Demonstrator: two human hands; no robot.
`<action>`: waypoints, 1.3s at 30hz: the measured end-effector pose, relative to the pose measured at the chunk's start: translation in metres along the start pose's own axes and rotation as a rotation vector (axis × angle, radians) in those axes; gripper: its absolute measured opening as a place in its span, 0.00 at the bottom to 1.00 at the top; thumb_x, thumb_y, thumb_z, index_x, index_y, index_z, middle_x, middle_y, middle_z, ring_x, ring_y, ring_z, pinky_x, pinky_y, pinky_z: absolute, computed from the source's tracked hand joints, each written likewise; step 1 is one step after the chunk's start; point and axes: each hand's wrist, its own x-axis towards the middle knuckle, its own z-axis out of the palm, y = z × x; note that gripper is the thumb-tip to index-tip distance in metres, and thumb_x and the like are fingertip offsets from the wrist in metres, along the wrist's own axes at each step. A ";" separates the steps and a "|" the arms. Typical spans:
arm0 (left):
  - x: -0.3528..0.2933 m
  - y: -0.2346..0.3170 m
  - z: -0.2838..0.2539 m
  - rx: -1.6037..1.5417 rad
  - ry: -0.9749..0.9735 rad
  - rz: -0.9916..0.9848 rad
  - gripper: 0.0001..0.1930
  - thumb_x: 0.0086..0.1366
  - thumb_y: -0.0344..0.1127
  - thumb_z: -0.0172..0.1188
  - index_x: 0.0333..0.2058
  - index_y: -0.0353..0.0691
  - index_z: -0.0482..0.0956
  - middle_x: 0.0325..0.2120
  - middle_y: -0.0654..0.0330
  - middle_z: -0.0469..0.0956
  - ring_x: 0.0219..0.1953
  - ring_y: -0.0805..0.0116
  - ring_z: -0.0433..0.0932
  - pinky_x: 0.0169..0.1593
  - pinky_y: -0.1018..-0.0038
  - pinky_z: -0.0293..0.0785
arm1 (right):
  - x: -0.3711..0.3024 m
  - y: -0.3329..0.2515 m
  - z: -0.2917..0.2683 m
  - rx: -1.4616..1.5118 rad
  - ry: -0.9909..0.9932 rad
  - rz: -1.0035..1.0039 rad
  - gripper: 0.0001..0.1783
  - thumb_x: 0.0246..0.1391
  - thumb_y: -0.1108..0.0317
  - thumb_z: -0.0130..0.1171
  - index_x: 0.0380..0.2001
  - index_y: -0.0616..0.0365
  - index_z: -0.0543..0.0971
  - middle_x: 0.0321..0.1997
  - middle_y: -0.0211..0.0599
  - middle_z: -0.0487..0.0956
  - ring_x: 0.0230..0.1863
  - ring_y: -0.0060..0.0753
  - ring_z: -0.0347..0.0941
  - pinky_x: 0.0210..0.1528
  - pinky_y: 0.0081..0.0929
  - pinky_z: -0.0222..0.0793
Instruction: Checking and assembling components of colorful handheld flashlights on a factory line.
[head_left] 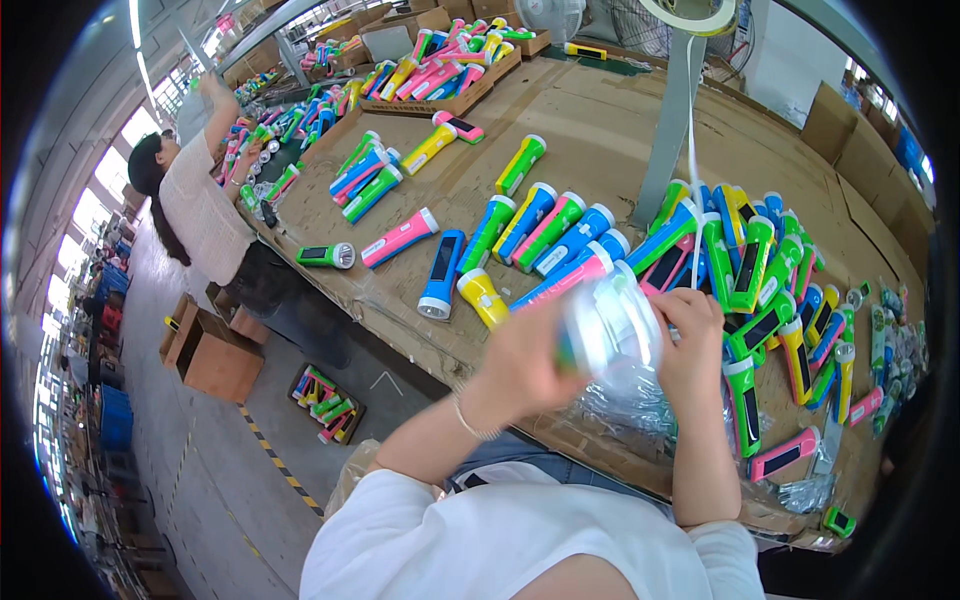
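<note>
My left hand [525, 365], smeared by motion, is closed around a flashlight [612, 325]. Its round white and clear head shows as a bright blur, with a bit of green and blue by my fingers. Just right of it, my right hand [690, 335] has its fingers curled and pinched close to the flashlight; what they hold, if anything, is hidden. Below both hands lies a heap of clear plastic bags [630, 405]. Beyond my left hand stretches a row of flashlights, among them a yellow one [482, 298] and a blue one [441, 275].
A pile of mixed-colour flashlights [760, 260] covers the cardboard-topped table [590, 120] on the right, around a grey post [668, 140]. A full cardboard tray [450, 95] stands at the far side. At left, a co-worker [205, 200] reaches up; a box [215, 355] sits on the floor.
</note>
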 end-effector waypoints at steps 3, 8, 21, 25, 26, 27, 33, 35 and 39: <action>0.023 -0.089 0.004 0.059 -0.066 -0.521 0.26 0.64 0.31 0.59 0.58 0.29 0.64 0.47 0.37 0.76 0.50 0.41 0.75 0.54 0.60 0.72 | -0.008 -0.003 -0.022 -0.040 0.064 -0.136 0.14 0.54 0.71 0.62 0.45 0.51 0.83 0.25 0.32 0.81 0.55 0.38 0.73 0.69 0.67 0.37; -0.010 -0.169 0.047 0.319 -0.507 -0.364 0.24 0.66 0.43 0.55 0.53 0.28 0.71 0.42 0.36 0.76 0.49 0.38 0.73 0.53 0.54 0.71 | -0.004 0.002 -0.030 -0.002 0.014 -0.066 0.17 0.55 0.72 0.61 0.49 0.51 0.83 0.32 0.30 0.84 0.54 0.40 0.74 0.69 0.66 0.38; 0.094 -0.376 0.115 0.416 -0.605 -0.761 0.23 0.59 0.48 0.61 0.41 0.30 0.80 0.39 0.34 0.80 0.44 0.42 0.80 0.50 0.58 0.75 | 0.020 0.014 -0.032 -0.004 -0.090 -0.046 0.03 0.49 0.74 0.64 0.29 0.53 0.82 0.41 0.31 0.84 0.58 0.45 0.73 0.70 0.63 0.40; 0.100 -0.315 0.066 -0.230 -0.213 -0.739 0.25 0.62 0.39 0.60 0.54 0.31 0.69 0.44 0.49 0.79 0.39 0.60 0.81 0.45 0.67 0.78 | 0.024 0.014 -0.034 0.077 -0.058 -0.029 0.04 0.46 0.74 0.66 0.28 0.53 0.82 0.41 0.30 0.83 0.52 0.40 0.75 0.66 0.57 0.48; 0.100 -0.281 0.054 -0.440 -0.219 -0.705 0.27 0.62 0.35 0.59 0.58 0.33 0.64 0.45 0.51 0.78 0.40 0.64 0.80 0.45 0.69 0.78 | 0.025 0.018 -0.031 0.076 -0.055 -0.014 0.04 0.46 0.74 0.66 0.28 0.53 0.82 0.41 0.30 0.83 0.52 0.40 0.75 0.66 0.57 0.48; 0.098 -0.241 0.041 -0.649 -0.225 -0.671 0.30 0.62 0.32 0.58 0.61 0.35 0.60 0.46 0.54 0.77 0.40 0.67 0.79 0.44 0.71 0.78 | 0.029 0.023 -0.027 0.075 -0.083 -0.059 0.05 0.46 0.74 0.66 0.29 0.53 0.83 0.38 0.30 0.83 0.49 0.38 0.75 0.63 0.53 0.52; 0.024 -0.082 0.017 -0.785 -0.356 -0.641 0.40 0.58 0.25 0.58 0.68 0.36 0.51 0.53 0.53 0.71 0.50 0.69 0.75 0.53 0.71 0.73 | 0.039 0.000 -0.007 0.314 -0.254 -0.265 0.14 0.44 0.75 0.66 0.38 0.56 0.84 0.25 0.29 0.81 0.37 0.35 0.74 0.49 0.37 0.64; 0.012 -0.052 0.020 -0.622 -0.396 -0.493 0.41 0.58 0.24 0.58 0.69 0.34 0.49 0.55 0.52 0.69 0.53 0.68 0.73 0.55 0.70 0.72 | 0.037 -0.013 -0.007 0.405 -0.234 -0.126 0.22 0.45 0.77 0.64 0.47 0.56 0.80 0.25 0.29 0.82 0.38 0.37 0.76 0.52 0.36 0.63; 0.004 -0.012 0.022 -0.778 -0.399 -0.669 0.41 0.58 0.23 0.55 0.69 0.31 0.47 0.59 0.45 0.65 0.61 0.58 0.67 0.62 0.66 0.65 | 0.022 -0.021 -0.005 0.700 -0.261 0.119 0.25 0.49 0.85 0.56 0.51 0.60 0.65 0.25 0.31 0.80 0.32 0.21 0.74 0.44 0.22 0.67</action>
